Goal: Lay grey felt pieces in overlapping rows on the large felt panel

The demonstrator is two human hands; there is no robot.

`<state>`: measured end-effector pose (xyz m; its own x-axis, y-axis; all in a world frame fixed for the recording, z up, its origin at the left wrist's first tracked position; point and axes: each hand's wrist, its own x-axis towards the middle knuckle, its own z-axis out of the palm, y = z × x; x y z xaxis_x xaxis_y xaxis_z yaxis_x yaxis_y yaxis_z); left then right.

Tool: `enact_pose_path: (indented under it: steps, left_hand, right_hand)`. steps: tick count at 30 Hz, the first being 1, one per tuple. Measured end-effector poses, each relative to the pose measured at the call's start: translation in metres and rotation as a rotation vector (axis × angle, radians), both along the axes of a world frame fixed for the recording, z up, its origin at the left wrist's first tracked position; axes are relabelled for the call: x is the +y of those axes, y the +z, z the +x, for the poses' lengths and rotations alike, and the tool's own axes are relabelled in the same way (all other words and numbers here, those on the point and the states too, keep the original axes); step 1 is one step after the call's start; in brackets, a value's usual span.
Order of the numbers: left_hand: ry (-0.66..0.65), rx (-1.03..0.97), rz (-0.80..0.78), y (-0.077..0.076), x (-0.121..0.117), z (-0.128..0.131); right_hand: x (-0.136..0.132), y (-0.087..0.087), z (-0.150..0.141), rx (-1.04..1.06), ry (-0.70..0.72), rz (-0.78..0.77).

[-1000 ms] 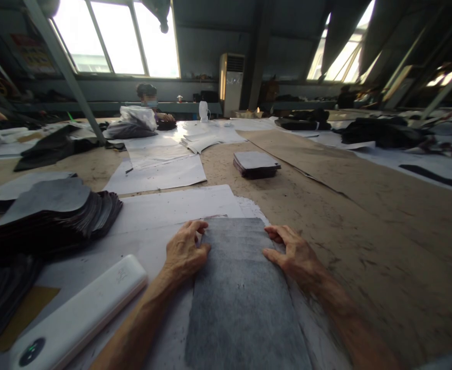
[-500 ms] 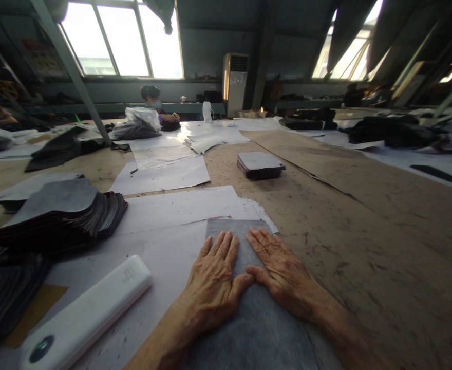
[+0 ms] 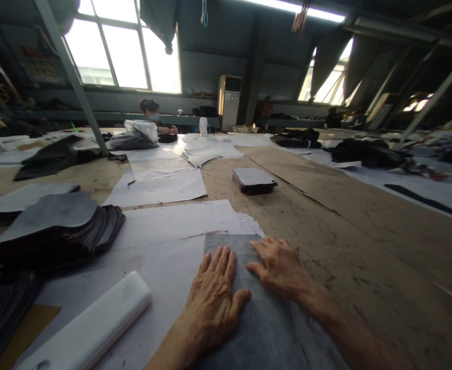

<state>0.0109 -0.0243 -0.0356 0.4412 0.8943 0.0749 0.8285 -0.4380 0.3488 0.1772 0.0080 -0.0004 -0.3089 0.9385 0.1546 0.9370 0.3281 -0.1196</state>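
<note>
A grey felt-like fabric piece lies flat on white paper in front of me. My left hand rests palm down on its left half, fingers spread and pointing away from me. My right hand lies on the piece's far right corner, fingers loosely curled toward the top edge. Neither hand grips anything; both press on the fabric.
A fanned stack of dark fabric pieces sits at my left. A white oblong device lies at the near left. A small dark stack sits farther ahead on the brown table. A person works at the far end.
A second ago both hands held the fabric's side edges; they moved onto its top surface. Since then my right hand has slid toward the far right corner, and the camera has tilted up.
</note>
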Motion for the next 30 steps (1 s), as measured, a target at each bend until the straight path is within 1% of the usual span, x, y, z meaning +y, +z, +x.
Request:
enact_pose_path:
  steps: [1, 3, 7, 9, 10, 12, 16, 18, 21, 23, 27, 28, 30]
  left_hand:
    - [0.0, -0.009, 0.0, 0.0, 0.0, 0.0]
    - [-0.003, -0.027, 0.0, 0.001, 0.0, 0.0]
    - [-0.005, -0.05, 0.0, 0.001, -0.001, -0.001]
    - [-0.004, -0.055, 0.003, 0.001, -0.001, -0.001]
    - [-0.007, -0.056, 0.001, 0.001, -0.001, -0.001]
    - [-0.013, -0.056, -0.004, 0.001, 0.0, -0.001]
    - [-0.011, -0.059, -0.003, 0.001, 0.0, -0.001]
    - [-0.005, -0.06, -0.006, 0.001, -0.001, -0.001]
    - [0.002, -0.065, -0.007, 0.002, 0.0, -0.001]
    - [0.063, -0.071, 0.019, 0.002, 0.003, -0.003]
    - [0.36, -0.114, 0.072, 0.003, 0.015, -0.011]
    - [0.408, -0.133, 0.065, 0.003, 0.018, -0.013]
    - [0.447, -0.175, 0.038, 0.003, 0.022, -0.017]
  right_hand:
    - [0.002, 0.004, -0.001, 0.02, -0.005, -0.022]
    - [0.007, 0.006, -0.001, 0.122, -0.068, -0.082]
    - [0.014, -0.001, 0.008, 0.3, -0.252, -0.195]
    - [0.012, -0.003, 0.013, 0.376, -0.293, -0.23]
    - [0.01, -0.004, 0.016, 0.428, -0.298, -0.255]
    - [0.005, -0.003, 0.019, 0.517, -0.256, -0.317]
    - [-0.006, 0.002, 0.024, 0.547, -0.139, -0.441]
    - [-0.009, 0.003, 0.026, 0.539, -0.141, -0.485]
    - [-0.01, 0.001, 0.028, 0.587, -0.19, -0.522]
    - [-0.011, -0.001, 0.029, 0.663, -0.214, -0.561]
    - [-0.012, -0.006, 0.028, 0.818, -0.228, -0.685]
    - [-0.012, -0.006, 0.027, 0.847, -0.24, -0.705]
    - [-0.013, -0.005, 0.025, 0.892, -0.267, -0.732]
